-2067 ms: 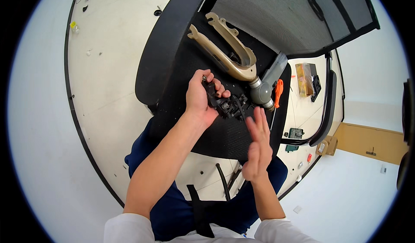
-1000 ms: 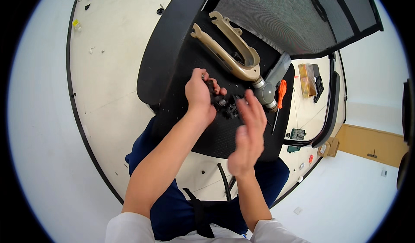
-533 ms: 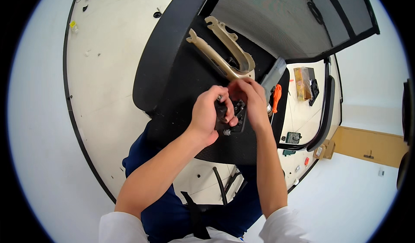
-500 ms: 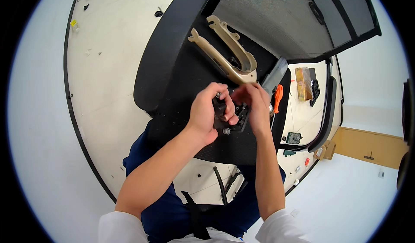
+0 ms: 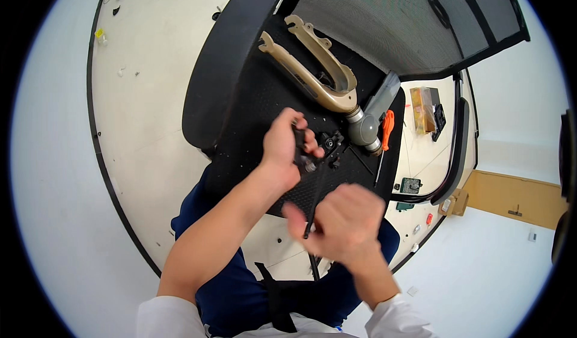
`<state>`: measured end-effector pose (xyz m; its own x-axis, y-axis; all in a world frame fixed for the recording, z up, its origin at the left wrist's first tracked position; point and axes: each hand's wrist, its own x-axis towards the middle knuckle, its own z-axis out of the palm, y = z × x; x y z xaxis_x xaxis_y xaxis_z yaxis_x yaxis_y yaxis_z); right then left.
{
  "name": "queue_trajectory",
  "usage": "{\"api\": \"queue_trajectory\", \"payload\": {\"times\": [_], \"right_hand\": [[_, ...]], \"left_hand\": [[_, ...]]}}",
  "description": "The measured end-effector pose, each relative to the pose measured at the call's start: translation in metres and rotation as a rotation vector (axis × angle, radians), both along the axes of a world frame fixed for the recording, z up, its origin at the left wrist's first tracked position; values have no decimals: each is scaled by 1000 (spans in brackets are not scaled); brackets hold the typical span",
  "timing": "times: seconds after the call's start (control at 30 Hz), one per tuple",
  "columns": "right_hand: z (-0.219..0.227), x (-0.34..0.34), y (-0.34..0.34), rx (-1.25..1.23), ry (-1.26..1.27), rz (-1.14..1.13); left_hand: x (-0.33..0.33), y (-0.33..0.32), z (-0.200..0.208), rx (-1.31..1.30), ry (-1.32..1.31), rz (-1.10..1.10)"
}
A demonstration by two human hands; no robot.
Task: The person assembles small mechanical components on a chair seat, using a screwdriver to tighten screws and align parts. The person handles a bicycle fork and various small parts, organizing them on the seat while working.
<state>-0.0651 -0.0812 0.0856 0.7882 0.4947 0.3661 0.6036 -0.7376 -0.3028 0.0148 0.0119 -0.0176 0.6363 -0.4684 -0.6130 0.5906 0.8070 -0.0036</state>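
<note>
My left hand is closed around a small black mechanical part, which shows between the fingers with a greyish round end below; the palm hides most of it. Nearer to me, over the seat's front edge, my right hand is curled with its thumb out, blurred by motion. A thin black rod shows between its thumb and fingers. Beside my left hand another black metal part lies on the black seat. A slim black rod rests to its right.
A beige fork joined to a grey rounded housing lies across the seat, prongs pointing far left. To its right is an orange-handled screwdriver. The mesh backrest rises beyond, and an armrest stands at the right.
My right hand has moved away from the left hand, toward me and down, with the thin rod. This uncovers the grey housing and small parts. My left hand stays nearly in place.
</note>
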Motion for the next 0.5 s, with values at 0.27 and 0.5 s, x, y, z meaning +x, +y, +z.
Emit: {"api": "queue_trajectory", "payload": {"times": [0.27, 0.5], "right_hand": [[-1, 97, -7, -187, 205, -85], [-55, 95, -48, 616, 917, -475]], "left_hand": [[-30, -28, 14, 381, -363, -240], [-18, -15, 28, 432, -368, -251]]}}
